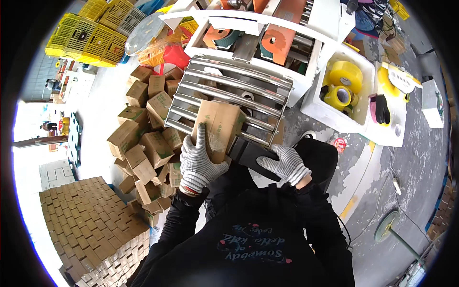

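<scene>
A small brown cardboard box (217, 129) rests on the near end of a metal roller conveyor (229, 86). My left hand (199, 162), in a grey-and-white striped glove, grips its near left part, with fingers along the side and the thumb by the near edge. In a matching glove, my right hand (285, 165) is wrapped round a black, block-shaped device (251, 155). The far end of this device is against or very close to the box's right side; whether they touch I cannot tell.
Loose cardboard boxes (143, 138) lie heaped left of the rollers. A white-and-orange machine (267, 43) stands beyond them. To the right is a white foam box (315, 107) with yellow tape rolls (345, 76). Stacked cartons (91, 220) stand at the lower left; yellow crates (86, 40) at the upper left.
</scene>
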Tool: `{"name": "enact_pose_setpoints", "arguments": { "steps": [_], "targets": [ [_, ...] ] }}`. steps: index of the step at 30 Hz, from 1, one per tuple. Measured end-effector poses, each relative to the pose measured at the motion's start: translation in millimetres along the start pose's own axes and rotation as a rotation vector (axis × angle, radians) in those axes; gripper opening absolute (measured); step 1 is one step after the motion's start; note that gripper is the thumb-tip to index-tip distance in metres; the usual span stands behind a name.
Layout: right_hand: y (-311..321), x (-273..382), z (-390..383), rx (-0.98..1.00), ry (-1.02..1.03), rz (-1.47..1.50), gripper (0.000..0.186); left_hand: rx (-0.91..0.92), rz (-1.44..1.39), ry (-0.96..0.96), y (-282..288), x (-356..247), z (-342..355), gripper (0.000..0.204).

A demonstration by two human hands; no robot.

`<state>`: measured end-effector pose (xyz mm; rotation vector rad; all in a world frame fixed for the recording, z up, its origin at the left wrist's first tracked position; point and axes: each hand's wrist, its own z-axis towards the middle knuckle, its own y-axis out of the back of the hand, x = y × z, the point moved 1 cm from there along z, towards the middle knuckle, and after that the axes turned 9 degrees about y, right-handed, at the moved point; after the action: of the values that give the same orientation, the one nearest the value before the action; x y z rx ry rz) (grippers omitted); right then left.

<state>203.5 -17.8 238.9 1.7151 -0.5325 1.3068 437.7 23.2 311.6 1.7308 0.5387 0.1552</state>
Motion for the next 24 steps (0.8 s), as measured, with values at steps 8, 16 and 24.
{"name": "enact_pose_setpoints", "arguments": {
  "steps": [8, 16, 24],
  "targets": [
    [16, -6, -37, 0.009, -0.008, -0.053, 0.041, 0.059, 0.066, -0.019, 5, 15, -7, 0.116],
    [6, 38, 28, 0.174, -0.236, -0.445, 0.052, -0.198, 0.078, 0.147, -12, -38, 16, 0.095],
    [-32, 18, 24, 0.117, -0.257, -0.256, 0.048, -0.314, -0.141, 0.076, 11, 6, -28, 0.089]
  ]
}}
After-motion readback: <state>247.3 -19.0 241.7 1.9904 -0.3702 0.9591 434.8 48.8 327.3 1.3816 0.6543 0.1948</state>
